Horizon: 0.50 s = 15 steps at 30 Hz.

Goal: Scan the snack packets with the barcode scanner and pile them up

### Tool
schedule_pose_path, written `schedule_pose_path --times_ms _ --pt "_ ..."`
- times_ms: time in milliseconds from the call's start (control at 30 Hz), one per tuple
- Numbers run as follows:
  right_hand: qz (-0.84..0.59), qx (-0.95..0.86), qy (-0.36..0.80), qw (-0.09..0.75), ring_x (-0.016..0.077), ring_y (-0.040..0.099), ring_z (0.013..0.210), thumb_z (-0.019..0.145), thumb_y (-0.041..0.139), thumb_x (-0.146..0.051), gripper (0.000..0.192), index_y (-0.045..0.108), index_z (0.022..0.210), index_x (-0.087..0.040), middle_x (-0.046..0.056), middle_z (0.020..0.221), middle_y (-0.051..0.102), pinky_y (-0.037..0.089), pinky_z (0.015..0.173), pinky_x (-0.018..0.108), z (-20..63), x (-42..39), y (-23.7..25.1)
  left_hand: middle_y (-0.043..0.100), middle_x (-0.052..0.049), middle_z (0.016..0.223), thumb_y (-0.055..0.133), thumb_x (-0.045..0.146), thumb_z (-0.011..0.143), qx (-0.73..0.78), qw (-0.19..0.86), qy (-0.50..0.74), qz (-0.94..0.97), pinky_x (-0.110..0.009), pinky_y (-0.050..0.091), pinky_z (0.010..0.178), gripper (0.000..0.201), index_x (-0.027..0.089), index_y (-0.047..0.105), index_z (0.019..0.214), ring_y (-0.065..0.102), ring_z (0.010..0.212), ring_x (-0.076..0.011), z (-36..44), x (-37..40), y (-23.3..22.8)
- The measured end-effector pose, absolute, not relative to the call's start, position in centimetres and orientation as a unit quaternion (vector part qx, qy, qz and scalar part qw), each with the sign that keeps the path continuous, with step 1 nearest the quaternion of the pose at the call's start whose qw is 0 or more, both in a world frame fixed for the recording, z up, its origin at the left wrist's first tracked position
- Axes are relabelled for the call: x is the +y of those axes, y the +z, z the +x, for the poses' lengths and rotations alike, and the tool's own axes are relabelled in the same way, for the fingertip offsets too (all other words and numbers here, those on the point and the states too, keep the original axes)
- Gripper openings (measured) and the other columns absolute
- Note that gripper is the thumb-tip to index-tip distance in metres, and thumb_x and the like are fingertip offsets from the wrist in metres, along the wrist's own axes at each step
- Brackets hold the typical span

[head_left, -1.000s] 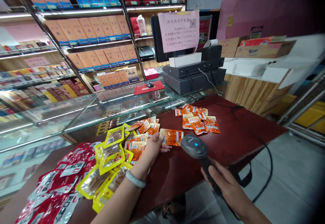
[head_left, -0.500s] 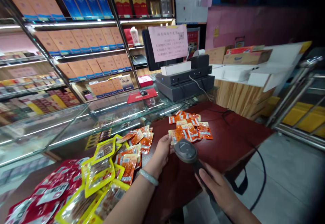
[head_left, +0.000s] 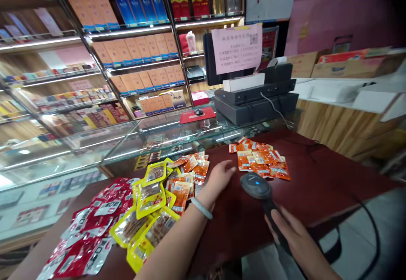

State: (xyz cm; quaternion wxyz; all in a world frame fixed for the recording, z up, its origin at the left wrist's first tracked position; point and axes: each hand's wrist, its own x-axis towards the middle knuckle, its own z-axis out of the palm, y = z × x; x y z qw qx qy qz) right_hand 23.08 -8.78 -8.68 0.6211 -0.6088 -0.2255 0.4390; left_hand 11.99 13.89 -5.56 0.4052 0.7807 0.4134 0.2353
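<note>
Emptied of the orange packet it held a moment ago, the left hand (head_left: 220, 177) lies open on the bench (head_left: 317, 187) between the unscanned orange packets (head_left: 187, 174) and scanned pile (head_left: 261, 159), the right hand (head_left: 294, 240) gripping the barcode scanner (head_left: 256, 185); picking another packet seems next, and no label is legible.

Left forearm bare, no sleeve in sight; a pale, smooth bangle (head_left: 201, 207) rings the left wrist; left hand (head_left: 218, 177) without rings or glove; right hand (head_left: 293, 237) bare too, forearm uncovered, nothing on that wrist.
</note>
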Motion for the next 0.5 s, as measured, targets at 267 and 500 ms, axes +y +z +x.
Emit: schedule_pose_path --times_ms 267,500 --pt "-0.600 -0.252 0.459 0.604 0.0292 0.072 0.097 0.071 0.072 -0.069 0.062 0.074 0.115 -0.026 0.008 0.099 0.080 0.059 0.070 0.028 20.0 -6.8 -8.6 0.059 -0.025 0.133 0.062 0.044 0.085 0.535 -0.050 0.070 0.840 -0.050 0.030 0.112 0.059 0.006 0.058 0.129 0.049 0.130 -0.0368 2.2 16.1 -6.0" --pt "-0.592 -0.315 0.444 0.594 0.0285 0.069 0.098 0.074 0.069 -0.068 0.064 0.072 0.120 -0.023 0.009 0.102 0.078 0.056 0.084 0.034 19.4 -5.9 -8.0 0.046 -0.020 0.148 0.050 0.051 0.091 0.463 -0.029 0.029 0.885 -0.056 0.017 0.118 0.065 0.013 0.046 0.144 0.034 0.143 -0.0348 3.0 14.1 -7.1"
